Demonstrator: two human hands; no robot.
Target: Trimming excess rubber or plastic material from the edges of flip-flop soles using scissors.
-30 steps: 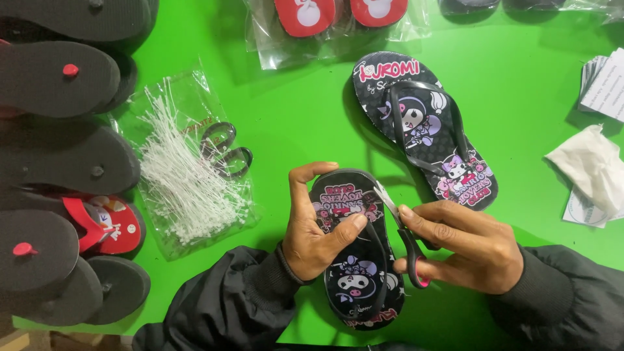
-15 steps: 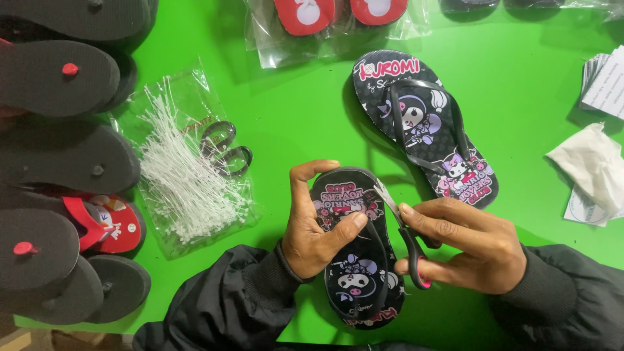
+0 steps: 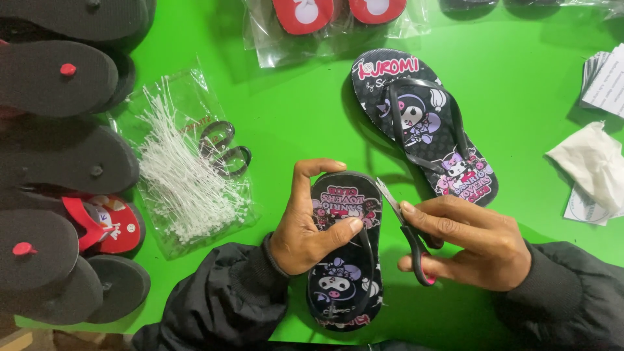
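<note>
A bright green surface (image 3: 292, 117) fills the view from edge to edge; nothing of the room beyond it is seen, save a sliver of brown at the lower left corner. A small black flip-flop (image 3: 344, 253) printed with cartoon figures is held at the near edge of the surface, toe end away from the person; it is gripped by the left hand (image 3: 312, 227), whose fingers curl round its left side and top while the thumb presses on the footbed. Small black-handled scissors (image 3: 406, 234) are held in the right hand (image 3: 474, 244), the fingers closed through and about the handles; the blades are narrowly parted and their tip lies at the flip-flop's upper right rim. Both arms are covered by dark jacket sleeves (image 3: 221, 299).

A matching black flip-flop (image 3: 422, 123) lies flat further back and to the right, well apart from the held one; a clear bag of white plastic tag pins (image 3: 182, 175) lies to the left, with a second pair of scissors (image 3: 224, 149) resting on it. Dark soles (image 3: 62, 156) are stacked along the left edge, some with red plugs; bagged red sandals (image 3: 325, 19) lie at the far edge; crumpled white paper (image 3: 591, 162) and paper slips (image 3: 604, 81) lie at the right.
</note>
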